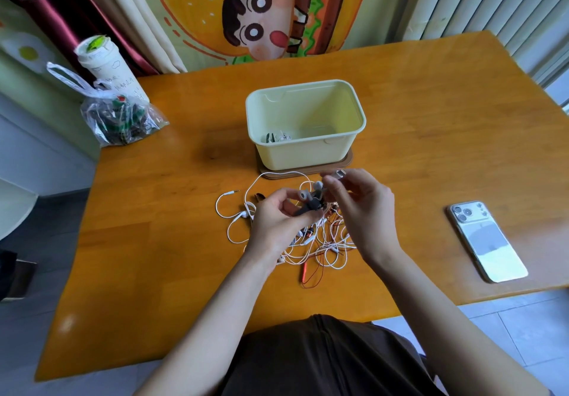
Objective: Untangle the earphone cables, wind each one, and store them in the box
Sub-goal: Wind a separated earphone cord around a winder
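Note:
A tangle of white earphone cables (311, 251) with a thin red cable (304, 274) lies on the wooden table (184, 241) in front of me. My left hand (278, 220) holds a wound grey earphone bundle (311, 206) above the tangle. My right hand (360, 208) pinches that cable's silvery plug end (338, 174) just beside it. A pale yellow box (304, 149) stands open behind the hands, on a brown lid. One wound earphone (277, 137) lies in its left corner.
A phone (486, 241) lies face down at the right of the table. A plastic bag (118, 118) and a white cup (107, 66) stand at the far left corner. A curtain hangs behind the table.

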